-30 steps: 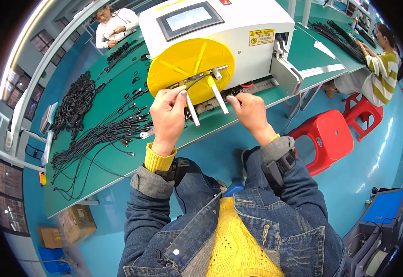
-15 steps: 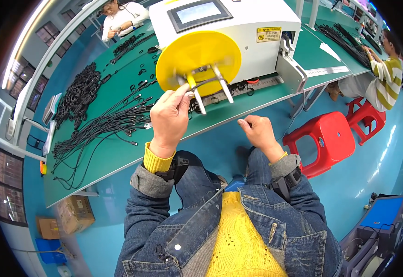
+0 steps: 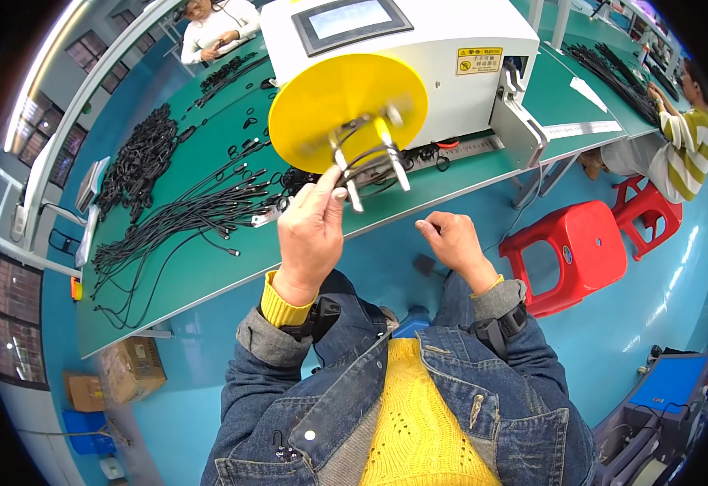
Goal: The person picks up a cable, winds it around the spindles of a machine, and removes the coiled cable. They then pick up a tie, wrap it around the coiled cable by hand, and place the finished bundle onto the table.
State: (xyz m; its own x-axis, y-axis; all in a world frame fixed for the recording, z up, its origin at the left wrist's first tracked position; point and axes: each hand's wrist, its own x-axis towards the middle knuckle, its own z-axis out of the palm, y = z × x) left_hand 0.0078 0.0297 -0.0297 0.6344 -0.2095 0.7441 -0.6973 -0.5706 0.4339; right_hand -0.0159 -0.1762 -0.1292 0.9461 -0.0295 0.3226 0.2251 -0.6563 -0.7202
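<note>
Left hand [image 3: 309, 235]: thumb and forefinger up at the black cable [image 3: 366, 168] by the left peg [image 3: 352, 196]; can't tell whether the tips grip it or only touch it. Right hand [image 3: 458, 245]: released, fingers half-curled, hanging well apart from the cable, which sits between its 10 and 11 o'clock.

Cable status: thin, black, curved strands spanning the left peg and the right peg [image 3: 399, 172], in front of the yellow disc [image 3: 346, 97]. From the left hand that's about 1 o'clock. Pegs are pale and blurred, right one has a yellow band near its base. Metal parts at the hub also smeared; strand count not readable.

Edges, left to right. Cable bundle [image 3: 184, 231] lies at the left hand's 9 o'clock, connector ends close to the wrist side. Bare green strip between bundle and table edge [image 3: 208, 289] at its 8 o'clock. That edge climbs from 8 to 2 o'clock across the view, passing behind the left hand; peg tips show just inside it. Disc rim fills the left hand's 12. White machine [image 3: 435, 44] backs the disc, metal bracket [image 3: 520, 134] at its right end, around the right hand's 1 o'clock. Best open room: blue floor [image 3: 484, 209] around the right hand, bounded by the red stool [image 3: 577, 251] at its 3 o'clock.
</note>
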